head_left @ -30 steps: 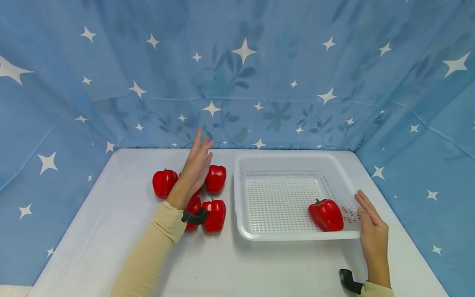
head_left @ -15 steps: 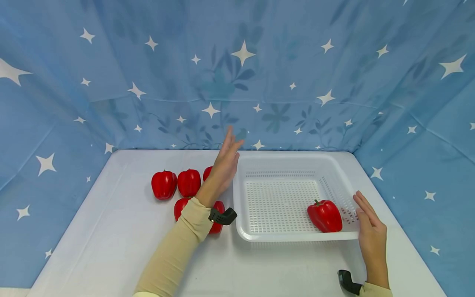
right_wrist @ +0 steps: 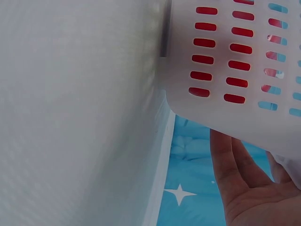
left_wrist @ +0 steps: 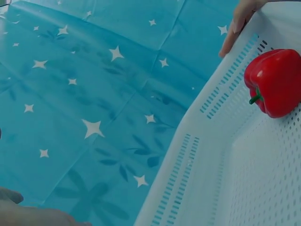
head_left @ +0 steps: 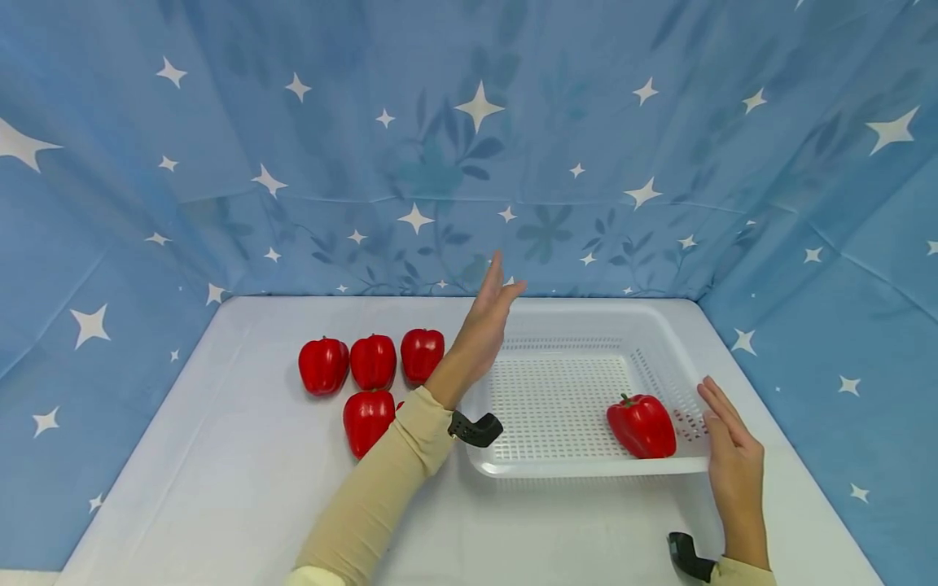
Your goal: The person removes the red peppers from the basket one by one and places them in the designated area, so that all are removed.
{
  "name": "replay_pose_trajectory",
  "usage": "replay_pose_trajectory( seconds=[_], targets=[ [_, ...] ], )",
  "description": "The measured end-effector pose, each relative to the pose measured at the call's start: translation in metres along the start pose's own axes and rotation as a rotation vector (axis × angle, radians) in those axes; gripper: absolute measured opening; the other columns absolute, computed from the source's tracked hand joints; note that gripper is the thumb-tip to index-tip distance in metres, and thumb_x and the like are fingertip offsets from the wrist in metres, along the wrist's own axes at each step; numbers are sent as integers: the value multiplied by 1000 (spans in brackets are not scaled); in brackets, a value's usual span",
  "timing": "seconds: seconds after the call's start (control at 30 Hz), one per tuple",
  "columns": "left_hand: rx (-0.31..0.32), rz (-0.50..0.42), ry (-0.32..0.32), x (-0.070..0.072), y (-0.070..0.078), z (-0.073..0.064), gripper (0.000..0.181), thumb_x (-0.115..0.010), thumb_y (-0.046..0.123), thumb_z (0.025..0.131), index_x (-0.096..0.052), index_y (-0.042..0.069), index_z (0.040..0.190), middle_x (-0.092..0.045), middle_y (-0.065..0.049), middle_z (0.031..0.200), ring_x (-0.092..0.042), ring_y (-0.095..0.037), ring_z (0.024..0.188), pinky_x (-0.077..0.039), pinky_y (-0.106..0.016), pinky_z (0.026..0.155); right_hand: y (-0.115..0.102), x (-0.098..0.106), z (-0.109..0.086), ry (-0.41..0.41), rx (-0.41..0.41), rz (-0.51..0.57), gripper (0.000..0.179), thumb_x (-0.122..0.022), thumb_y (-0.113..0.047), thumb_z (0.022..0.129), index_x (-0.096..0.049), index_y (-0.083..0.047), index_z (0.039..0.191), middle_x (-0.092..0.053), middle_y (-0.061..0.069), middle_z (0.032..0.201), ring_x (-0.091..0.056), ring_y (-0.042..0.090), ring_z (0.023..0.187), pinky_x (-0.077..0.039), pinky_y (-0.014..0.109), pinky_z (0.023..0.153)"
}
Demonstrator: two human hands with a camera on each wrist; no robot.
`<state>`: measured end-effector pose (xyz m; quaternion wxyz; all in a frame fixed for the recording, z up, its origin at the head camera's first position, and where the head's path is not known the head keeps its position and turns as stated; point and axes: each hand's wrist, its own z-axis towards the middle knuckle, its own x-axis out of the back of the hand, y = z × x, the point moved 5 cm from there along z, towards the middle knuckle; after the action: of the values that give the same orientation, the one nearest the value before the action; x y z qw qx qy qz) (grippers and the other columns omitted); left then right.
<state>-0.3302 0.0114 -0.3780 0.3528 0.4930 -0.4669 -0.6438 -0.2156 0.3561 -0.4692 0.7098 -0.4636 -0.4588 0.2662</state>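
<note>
My left hand (head_left: 479,330), fingers straight, is over the left side of a white perforated plastic basket (head_left: 564,467), with nothing visible in it. Its fingers (left_wrist: 33,216) show at the lower left of the left wrist view. At the basket's front right corner, my right hand (head_left: 736,452) holds the rim, thumb at the edge and fingers along the outside. In the right wrist view its fingers (right_wrist: 225,165) pass partly behind the basket wall. One red bell pepper (head_left: 642,426) with a green stem lies inside, near that hand.
Several more red bell peppers stand on the white table left of the basket, such as one at the back (head_left: 422,356) and one in front (head_left: 369,422). Another is mostly hidden behind my left sleeve (head_left: 388,480). A blue star-patterned curtain (head_left: 410,163) hangs behind the table.
My left hand has moved right, from above the peppers to over the basket's left side, uncovering the back row. My right hand and the pepper in the basket have stayed put.
</note>
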Motion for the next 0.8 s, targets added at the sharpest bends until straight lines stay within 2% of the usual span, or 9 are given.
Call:
replay_pose_trajectory(
  seconds=[0.07,0.3,0.47,0.63,0.73,0.8],
  targets=[
    [1,11,-22,-6,-3,2,78,-56,37,110,-9,43,172,-3,14,178,-2,-13,163,-8,-55,129,0,0,0,-1,4,0,46,-43,-35,115,-55,-23,158,-44,-14,166,-32,7,156,-34,23,118],
    [-29,95,-122,-26,-16,11,82,-58,39,111,-3,42,172,3,17,177,1,-13,163,-13,-52,130,0,1,-2,-2,24,-8,46,-43,-33,116,-55,-22,158,-44,-12,166,-33,8,156,-34,17,114],
    [-28,157,-169,-40,-24,15,85,-62,41,109,-3,46,171,3,17,176,0,-20,163,-17,-56,129,1,0,-2,-4,26,-14,46,-43,-34,116,-55,-23,159,-43,-12,166,-32,8,156,-34,20,116],
    [17,313,-244,-55,-36,18,89,-64,49,105,0,56,166,8,19,175,-1,-24,163,-20,-64,126,2,1,-1,-1,22,-14,46,-43,-34,116,-55,-24,159,-43,-14,166,-32,8,156,-34,29,120],
    [38,413,-313,-65,-44,19,92,-65,54,103,4,60,164,14,19,175,0,-26,164,-23,-70,122,2,1,-2,2,26,-16,46,-43,-34,116,-55,-25,159,-43,-14,166,-32,8,156,-34,30,120],
    [47,446,-350,-71,-48,20,94,-66,55,102,5,60,164,16,18,174,1,-27,164,-23,-71,122,2,0,-2,1,31,-15,46,-43,-34,116,-55,-23,158,-43,-12,166,-32,8,156,-34,27,119]
  ],
)
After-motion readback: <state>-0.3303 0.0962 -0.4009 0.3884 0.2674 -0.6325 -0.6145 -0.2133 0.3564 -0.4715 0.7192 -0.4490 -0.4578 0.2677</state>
